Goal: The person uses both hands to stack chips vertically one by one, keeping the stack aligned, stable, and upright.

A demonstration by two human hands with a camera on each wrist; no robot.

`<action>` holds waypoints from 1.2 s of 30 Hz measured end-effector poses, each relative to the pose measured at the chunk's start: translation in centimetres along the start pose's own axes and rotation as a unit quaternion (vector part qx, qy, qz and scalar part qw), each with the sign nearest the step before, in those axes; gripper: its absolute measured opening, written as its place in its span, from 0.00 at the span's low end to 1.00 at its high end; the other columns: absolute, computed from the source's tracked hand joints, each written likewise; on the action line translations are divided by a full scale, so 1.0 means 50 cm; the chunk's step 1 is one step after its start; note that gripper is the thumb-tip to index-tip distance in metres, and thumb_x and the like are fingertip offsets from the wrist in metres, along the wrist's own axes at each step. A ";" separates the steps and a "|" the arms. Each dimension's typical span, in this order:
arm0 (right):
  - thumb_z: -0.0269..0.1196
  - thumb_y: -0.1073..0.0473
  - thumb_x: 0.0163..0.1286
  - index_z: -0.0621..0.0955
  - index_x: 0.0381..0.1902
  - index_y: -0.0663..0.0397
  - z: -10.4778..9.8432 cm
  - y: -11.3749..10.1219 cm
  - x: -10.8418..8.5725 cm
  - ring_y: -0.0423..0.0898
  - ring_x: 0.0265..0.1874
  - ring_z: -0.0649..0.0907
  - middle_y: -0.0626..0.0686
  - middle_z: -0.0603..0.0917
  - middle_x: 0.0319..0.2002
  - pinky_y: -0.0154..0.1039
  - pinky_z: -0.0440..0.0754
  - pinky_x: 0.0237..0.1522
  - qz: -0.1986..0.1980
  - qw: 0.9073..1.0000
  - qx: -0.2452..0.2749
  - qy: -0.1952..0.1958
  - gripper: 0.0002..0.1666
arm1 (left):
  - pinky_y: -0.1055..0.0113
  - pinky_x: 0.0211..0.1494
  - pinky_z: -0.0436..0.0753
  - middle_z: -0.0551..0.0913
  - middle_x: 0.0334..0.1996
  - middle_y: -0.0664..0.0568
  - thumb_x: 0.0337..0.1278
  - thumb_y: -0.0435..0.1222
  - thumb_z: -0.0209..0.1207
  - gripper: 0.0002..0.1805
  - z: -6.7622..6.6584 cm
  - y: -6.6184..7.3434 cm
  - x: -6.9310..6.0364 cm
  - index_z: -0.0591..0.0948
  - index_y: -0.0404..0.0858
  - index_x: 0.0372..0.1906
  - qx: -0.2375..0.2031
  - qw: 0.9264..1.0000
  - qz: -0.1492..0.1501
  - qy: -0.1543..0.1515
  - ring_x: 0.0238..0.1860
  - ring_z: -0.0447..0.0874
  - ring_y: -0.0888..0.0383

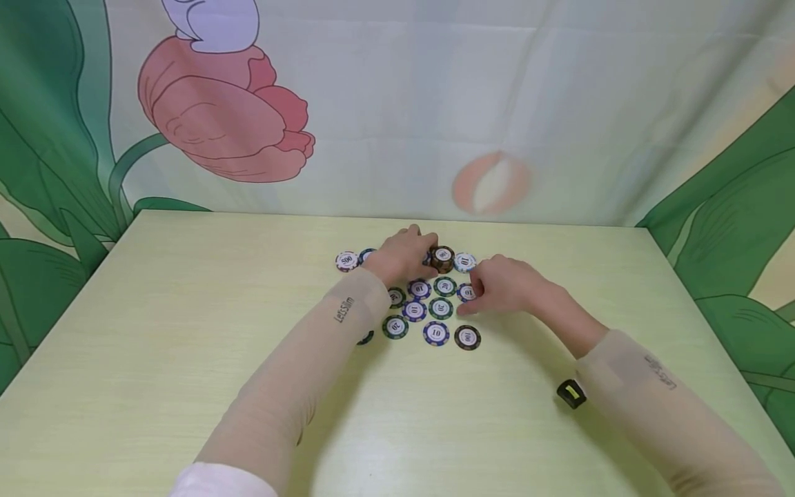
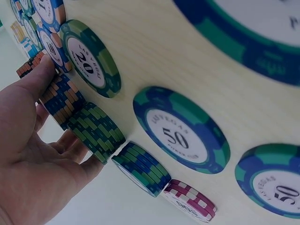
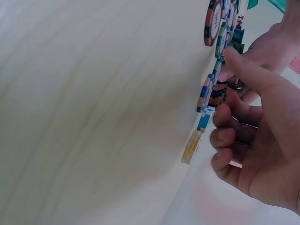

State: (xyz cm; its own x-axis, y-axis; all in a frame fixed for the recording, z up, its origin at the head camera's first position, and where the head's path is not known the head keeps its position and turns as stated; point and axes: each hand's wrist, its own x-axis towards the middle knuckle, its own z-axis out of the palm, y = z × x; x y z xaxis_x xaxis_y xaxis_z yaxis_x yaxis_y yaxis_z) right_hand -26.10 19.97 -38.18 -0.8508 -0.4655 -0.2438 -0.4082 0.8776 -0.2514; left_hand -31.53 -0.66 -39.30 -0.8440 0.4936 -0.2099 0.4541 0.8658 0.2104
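- Look at your left hand (image 1: 404, 257): it's in at the back row, thumb in front, fingers behind, pinching the dark stack (image 1: 442, 260)!
- Your right hand (image 1: 506, 283) faces it, fingers loosely bent, thumb held apart, nothing visible in its grasp, just beside a blue 10 chip (image 1: 466, 293).
- Down that back row from your left: red stack (image 2: 191, 200), blue-green stack (image 2: 141, 168), green stack (image 2: 96, 131), blue stack (image 2: 63, 101), then the dark stack you're gripping.
- Past it on your right come the pale stack (image 1: 464, 261) and, at the end, the yellow stack (image 3: 192, 146).
- Loose chips lie flat nearer you, 10s and 20s in the middle; your front line shows a 20 chip (image 1: 395, 327), a 10 chip (image 1: 436, 333) and a 100 chip (image 1: 468, 337).
- Your left sleeve (image 1: 304, 386) mostly hides another chip (image 1: 366, 338).
- Over by your right sleeve (image 1: 671, 407), a black object (image 1: 571, 393) with a yellow patch!
- Behind the pale bench (image 1: 186, 310), a drape (image 1: 385, 103) shows a pink flower.
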 end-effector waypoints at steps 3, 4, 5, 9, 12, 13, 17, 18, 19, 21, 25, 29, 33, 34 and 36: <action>0.77 0.34 0.54 0.76 0.17 0.47 -0.002 -0.005 -0.006 0.41 0.19 0.71 0.44 0.74 0.17 0.37 0.67 0.24 -0.001 0.999 -0.001 -0.033 0.29 | 0.53 0.64 0.75 0.70 0.63 0.41 0.70 0.50 0.63 0.31 -0.001 0.000 0.000 0.70 0.44 0.72 -0.001 1.000 0.000 -0.001 0.61 0.71 0.48; 0.77 0.33 0.54 0.76 0.17 0.47 -0.002 -0.006 -0.007 0.41 0.19 0.71 0.43 0.73 0.16 0.37 0.66 0.23 -0.003 0.999 -0.002 -0.042 0.30 | 0.53 0.64 0.75 0.70 0.63 0.41 0.70 0.50 0.63 0.31 -0.001 0.000 0.000 0.70 0.44 0.72 -0.002 1.000 0.000 -0.001 0.61 0.71 0.48; 0.77 0.33 0.53 0.76 0.17 0.47 -0.001 -0.007 -0.008 0.41 0.19 0.70 0.43 0.73 0.16 0.37 0.66 0.23 -0.003 0.999 -0.002 -0.051 0.30 | 0.53 0.64 0.75 0.70 0.63 0.41 0.70 0.50 0.63 0.31 -0.001 0.000 -0.001 0.70 0.44 0.72 -0.001 1.000 0.000 0.000 0.61 0.71 0.48; 0.77 0.32 0.53 0.78 0.17 0.46 0.001 -0.008 -0.009 0.40 0.19 0.71 0.43 0.75 0.17 0.37 0.67 0.24 -0.011 0.997 -0.009 -0.072 0.29 | 0.53 0.63 0.75 0.70 0.63 0.42 0.70 0.50 0.63 0.31 -0.001 -0.001 0.000 0.70 0.44 0.71 0.002 1.000 0.001 0.001 0.60 0.71 0.48; 0.77 0.34 0.54 0.79 0.18 0.46 0.001 -0.008 -0.010 0.40 0.19 0.71 0.43 0.76 0.17 0.37 0.68 0.24 -0.020 0.997 -0.015 -0.076 0.28 | 0.54 0.63 0.75 0.71 0.61 0.42 0.70 0.50 0.63 0.31 -0.001 -0.001 0.001 0.71 0.44 0.71 0.004 1.000 0.003 0.003 0.59 0.72 0.49; 0.77 0.34 0.55 0.79 0.18 0.46 0.001 -0.008 -0.010 0.40 0.19 0.71 0.43 0.76 0.17 0.37 0.68 0.24 -0.021 0.997 -0.016 -0.076 0.27 | 0.54 0.63 0.75 0.71 0.61 0.42 0.70 0.50 0.63 0.31 -0.001 -0.001 0.001 0.71 0.43 0.71 0.005 1.000 0.003 0.003 0.59 0.72 0.49; 0.77 0.37 0.56 0.79 0.18 0.47 -0.003 -0.008 -0.010 0.40 0.19 0.71 0.43 0.76 0.17 0.37 0.68 0.24 -0.021 0.997 -0.014 -0.072 0.26 | 0.54 0.63 0.75 0.71 0.60 0.42 0.70 0.51 0.63 0.31 -0.001 -0.001 0.001 0.70 0.43 0.71 0.007 1.000 0.005 0.003 0.58 0.72 0.49; 0.77 0.38 0.56 0.79 0.18 0.47 -0.003 -0.007 -0.010 0.40 0.20 0.72 0.43 0.76 0.17 0.37 0.68 0.24 -0.020 0.997 -0.012 -0.071 0.26 | 0.54 0.64 0.75 0.71 0.60 0.42 0.70 0.51 0.63 0.32 -0.001 -0.001 0.001 0.70 0.43 0.71 0.007 1.000 0.005 0.002 0.58 0.72 0.49; 0.77 0.38 0.57 0.79 0.18 0.47 -0.004 -0.006 -0.010 0.40 0.20 0.72 0.43 0.76 0.18 0.37 0.68 0.25 -0.020 0.997 -0.010 -0.071 0.25 | 0.54 0.64 0.75 0.71 0.60 0.42 0.70 0.51 0.63 0.32 -0.001 -0.001 0.001 0.70 0.43 0.72 0.007 1.000 0.005 0.002 0.58 0.72 0.49; 0.77 0.40 0.57 0.79 0.18 0.47 -0.004 -0.004 -0.009 0.41 0.20 0.72 0.44 0.76 0.18 0.36 0.68 0.25 -0.019 0.997 -0.007 -0.069 0.24 | 0.55 0.64 0.75 0.71 0.60 0.42 0.70 0.51 0.63 0.32 -0.001 -0.001 0.001 0.70 0.44 0.71 0.006 1.000 0.005 0.000 0.58 0.72 0.49; 0.77 0.43 0.60 0.81 0.20 0.47 -0.002 -0.001 -0.007 0.41 0.21 0.73 0.44 0.78 0.19 0.36 0.70 0.26 -0.022 0.997 0.004 -0.069 0.21 | 0.55 0.64 0.75 0.71 0.60 0.43 0.70 0.51 0.63 0.31 -0.001 -0.002 0.001 0.70 0.44 0.71 0.005 1.000 0.006 -0.001 0.58 0.72 0.50; 0.77 0.48 0.62 0.83 0.23 0.48 -0.002 0.001 -0.005 0.42 0.23 0.75 0.45 0.80 0.21 0.37 0.74 0.28 -0.031 0.997 0.011 -0.065 0.16 | 0.55 0.63 0.75 0.71 0.60 0.42 0.70 0.51 0.63 0.31 0.001 -0.003 0.003 0.70 0.43 0.71 0.007 1.000 0.007 0.000 0.58 0.72 0.49; 0.76 0.51 0.64 0.85 0.25 0.49 -0.003 0.000 -0.007 0.43 0.24 0.76 0.45 0.81 0.23 0.37 0.75 0.29 -0.033 0.998 0.010 -0.059 0.13 | 0.55 0.63 0.75 0.70 0.60 0.42 0.70 0.51 0.63 0.31 0.001 -0.003 0.003 0.70 0.43 0.71 0.006 1.000 0.007 -0.001 0.58 0.71 0.49; 0.75 0.50 0.64 0.85 0.25 0.49 -0.004 -0.002 -0.008 0.43 0.24 0.76 0.45 0.81 0.23 0.37 0.75 0.29 -0.032 0.998 0.009 -0.058 0.14 | 0.55 0.64 0.75 0.70 0.61 0.42 0.70 0.51 0.63 0.31 0.001 -0.003 0.003 0.70 0.43 0.71 0.005 1.000 0.006 -0.001 0.58 0.71 0.49; 0.75 0.48 0.64 0.84 0.24 0.48 -0.004 -0.005 -0.011 0.42 0.23 0.75 0.44 0.80 0.21 0.37 0.74 0.27 -0.027 0.998 0.005 -0.058 0.15 | 0.54 0.64 0.75 0.70 0.60 0.42 0.70 0.51 0.63 0.31 0.001 -0.003 0.002 0.70 0.43 0.71 0.004 1.000 0.005 -0.001 0.58 0.71 0.49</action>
State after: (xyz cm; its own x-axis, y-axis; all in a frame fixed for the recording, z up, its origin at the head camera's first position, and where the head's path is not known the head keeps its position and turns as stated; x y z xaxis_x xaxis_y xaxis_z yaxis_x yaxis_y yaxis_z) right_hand -25.59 20.04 -37.80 -0.7832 -0.5229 -0.3364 -0.4491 0.8499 -0.2755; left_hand -31.65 -0.72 -39.38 -0.8389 0.5026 -0.2091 0.4650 0.8613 0.2048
